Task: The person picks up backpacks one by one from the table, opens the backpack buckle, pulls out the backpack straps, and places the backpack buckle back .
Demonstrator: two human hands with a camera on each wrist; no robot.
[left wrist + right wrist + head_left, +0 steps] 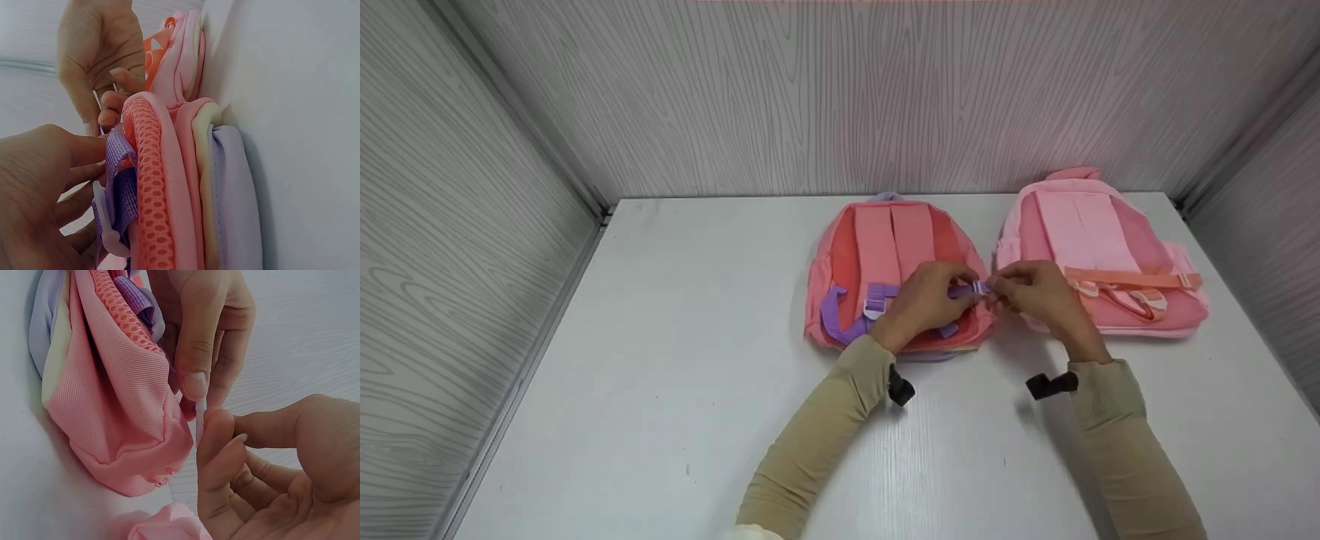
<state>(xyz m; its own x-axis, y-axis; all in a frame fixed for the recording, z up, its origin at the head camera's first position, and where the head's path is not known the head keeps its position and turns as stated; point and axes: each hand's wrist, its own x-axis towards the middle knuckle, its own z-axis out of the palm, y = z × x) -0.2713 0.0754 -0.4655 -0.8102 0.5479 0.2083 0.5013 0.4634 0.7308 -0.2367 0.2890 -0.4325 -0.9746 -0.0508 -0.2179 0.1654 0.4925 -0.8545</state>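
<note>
A coral backpack (876, 244) with mesh back panel and purple straps lies on the table, its back facing up. My left hand (924, 298) pinches a purple strap (961, 290) at the bag's lower right. A small pale buckle (980, 287) sits at the strap's end, between the two hands. My right hand (1039, 292) pinches that buckle from the other side; in the right wrist view it appears as a thin white piece (200, 417) between the fingertips. Another pale adjuster (108, 222) hangs on the purple webbing beneath the left hand. The fingers partly hide the buckle.
To the right, a light pink backpack (1091, 225) with orange straps (1140, 280) lies close beside the coral one. The white table (697, 315) meets a grey wood-grain wall (810, 97) at the back, with side walls left and right.
</note>
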